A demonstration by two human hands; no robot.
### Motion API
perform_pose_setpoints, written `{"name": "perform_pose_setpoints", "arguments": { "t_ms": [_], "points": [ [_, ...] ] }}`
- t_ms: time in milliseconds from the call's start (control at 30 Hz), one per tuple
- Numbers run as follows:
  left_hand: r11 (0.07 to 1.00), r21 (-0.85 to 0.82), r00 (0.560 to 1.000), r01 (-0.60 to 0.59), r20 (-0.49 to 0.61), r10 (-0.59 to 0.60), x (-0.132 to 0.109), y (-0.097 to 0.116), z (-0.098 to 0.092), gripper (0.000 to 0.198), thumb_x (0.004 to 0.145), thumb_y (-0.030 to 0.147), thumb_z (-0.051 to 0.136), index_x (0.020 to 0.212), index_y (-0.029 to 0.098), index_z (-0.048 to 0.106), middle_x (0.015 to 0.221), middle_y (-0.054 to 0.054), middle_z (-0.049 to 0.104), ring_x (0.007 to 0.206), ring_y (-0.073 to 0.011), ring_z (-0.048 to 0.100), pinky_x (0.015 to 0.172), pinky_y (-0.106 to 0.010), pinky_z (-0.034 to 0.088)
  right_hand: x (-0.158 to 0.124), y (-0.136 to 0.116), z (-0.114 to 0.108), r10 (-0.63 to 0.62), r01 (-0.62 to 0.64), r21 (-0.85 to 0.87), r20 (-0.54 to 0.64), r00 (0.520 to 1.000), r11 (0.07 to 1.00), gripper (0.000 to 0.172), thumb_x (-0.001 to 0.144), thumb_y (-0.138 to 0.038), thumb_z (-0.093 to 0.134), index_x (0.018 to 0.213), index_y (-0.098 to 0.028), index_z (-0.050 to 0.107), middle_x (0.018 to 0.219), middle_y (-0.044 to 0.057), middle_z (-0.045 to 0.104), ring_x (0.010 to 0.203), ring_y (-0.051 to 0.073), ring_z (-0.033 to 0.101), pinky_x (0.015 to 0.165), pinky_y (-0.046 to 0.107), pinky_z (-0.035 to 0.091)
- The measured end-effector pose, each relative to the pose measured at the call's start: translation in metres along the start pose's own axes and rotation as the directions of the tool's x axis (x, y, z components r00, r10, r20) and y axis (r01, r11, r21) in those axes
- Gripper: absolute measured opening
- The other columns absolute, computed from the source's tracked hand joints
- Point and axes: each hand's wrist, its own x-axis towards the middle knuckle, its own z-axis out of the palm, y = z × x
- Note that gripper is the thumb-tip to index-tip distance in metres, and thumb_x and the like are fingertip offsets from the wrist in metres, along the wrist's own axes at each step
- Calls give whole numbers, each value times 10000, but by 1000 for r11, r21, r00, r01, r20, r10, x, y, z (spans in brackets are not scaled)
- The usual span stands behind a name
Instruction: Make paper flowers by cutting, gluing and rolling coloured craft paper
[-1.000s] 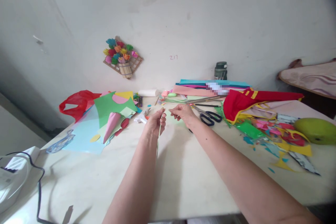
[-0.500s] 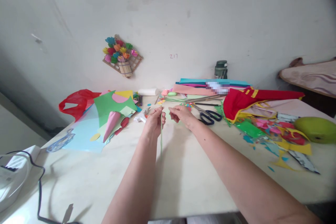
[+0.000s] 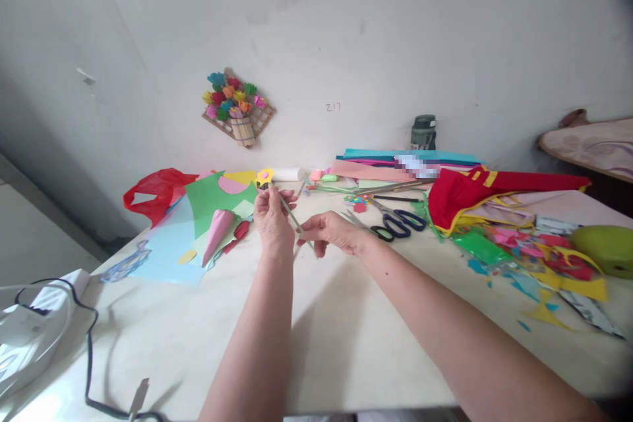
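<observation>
My left hand point(image 3: 273, 214) is closed around the upper part of a thin pale-green stem point(image 3: 291, 215). A yellow paper flower point(image 3: 264, 175) with a pink centre shows just above those fingers, apparently at the stem's top end. Lower down, my right hand point(image 3: 329, 232) pinches the same stem between thumb and fingers. The stem slants down to the right, its tip poking out below the right fingers. Close to my right wrist lie scissors with dark blue handles point(image 3: 404, 219) and another pair with black handles point(image 3: 383, 233).
To the left lie a pink paper cone point(image 3: 217, 232), green paper point(image 3: 200, 198) and a red plastic bag point(image 3: 155, 194). A power strip point(image 3: 34, 336) with cables sits at the left edge. Rightward are red cloth point(image 3: 452, 194), paper scraps point(image 3: 544, 270) and a green fruit point(image 3: 606, 249).
My right hand has moved down and left onto the stem. The stem has swung from hanging straight to slanting, and the yellow flower has come into view above my left hand.
</observation>
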Motion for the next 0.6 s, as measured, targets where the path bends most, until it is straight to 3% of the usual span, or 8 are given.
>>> {"name": "perform_pose_setpoints", "arguments": {
  "t_ms": [100,233,400,500,600],
  "points": [
    [999,35,999,-25,29,24,-4,0,3,243,685,378,615,737,165,511,615,11,603,555,-91,575,543,-196,427,6,4,4,-71,55,-94,-182,981,994,154,665,-267,634,643,-116,612,610,33,627,417,88,550,388,183,416],
    [992,127,991,-30,131,13,-9,-11,2,243,682,379,618,715,151,541,618,-9,612,597,-106,574,610,-233,443,14,10,-2,-152,89,-194,-337,929,977,119,722,-217,574,656,-124,609,628,30,627,485,91,586,429,170,423],
    [939,343,981,-19,188,-49,-10,-28,-7,248,655,377,641,695,136,601,689,-34,628,646,-107,558,604,-211,417,16,17,-13,-197,81,-294,-390,899,952,121,749,-179,527,693,-132,623,653,32,627,536,100,608,458,170,428],
    [928,372,990,-31,137,-22,-7,-31,-10,255,635,383,653,686,137,609,704,-30,621,655,-104,552,598,-204,413,15,18,-18,-182,44,-336,-392,902,941,102,729,-166,543,676,-130,623,618,26,621,513,97,598,443,165,414],
    [953,301,999,-19,46,6,-5,-26,-11,276,632,406,643,695,142,594,734,-35,630,667,-108,564,583,-202,418,12,16,-20,-154,-7,-393,-377,913,919,108,707,-197,572,638,-130,621,558,7,602,404,69,526,398,168,375]
  ]
}}
